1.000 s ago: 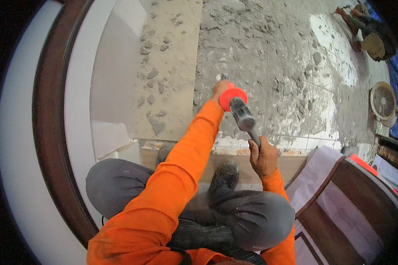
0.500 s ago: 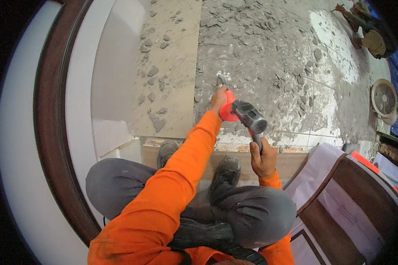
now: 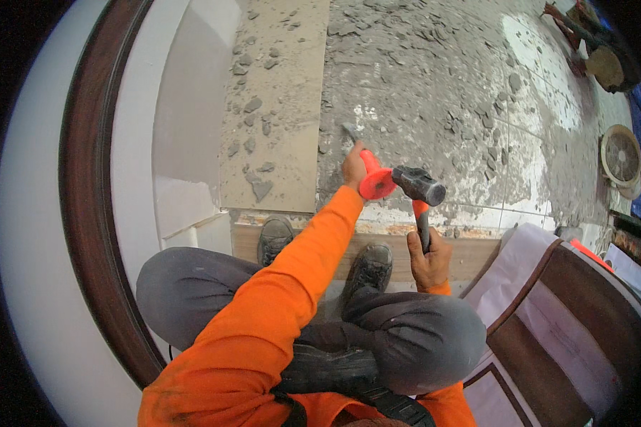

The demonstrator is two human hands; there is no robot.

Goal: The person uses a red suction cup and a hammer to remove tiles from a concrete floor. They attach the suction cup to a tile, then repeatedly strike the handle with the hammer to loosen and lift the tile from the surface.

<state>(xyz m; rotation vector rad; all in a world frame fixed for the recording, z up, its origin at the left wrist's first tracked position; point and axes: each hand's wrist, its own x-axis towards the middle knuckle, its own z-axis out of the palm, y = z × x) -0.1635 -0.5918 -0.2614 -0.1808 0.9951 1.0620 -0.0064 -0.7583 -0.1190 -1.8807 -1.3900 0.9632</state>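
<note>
My left hand (image 3: 353,166) is closed around a chisel (image 3: 371,162) with a red grip and a round red guard. The chisel's metal blade points away from me, its tip at the mortar-crusted floor (image 3: 406,99) beside a small white chipped patch (image 3: 365,114). In my right hand (image 3: 430,262) is a club hammer (image 3: 419,185) with a dark steel head and a grey and red handle. The hammer head is just right of the chisel's guard, and a join between them cannot be made out. Both fists are wrapped firmly round their handles.
Grey rubble chips lie over the floor and on a beige tile strip (image 3: 274,149) at left. A white wall (image 3: 181,128) rises on the left. A round fan (image 3: 620,156) stands at right, near a brown-and-white covered piece (image 3: 548,320). Another person's limbs show at far right.
The chisel tip has shifted slightly left and the guard has turned more toward view. The hammer has moved a little right, away from the chisel's guard. Both tools stay held.
</note>
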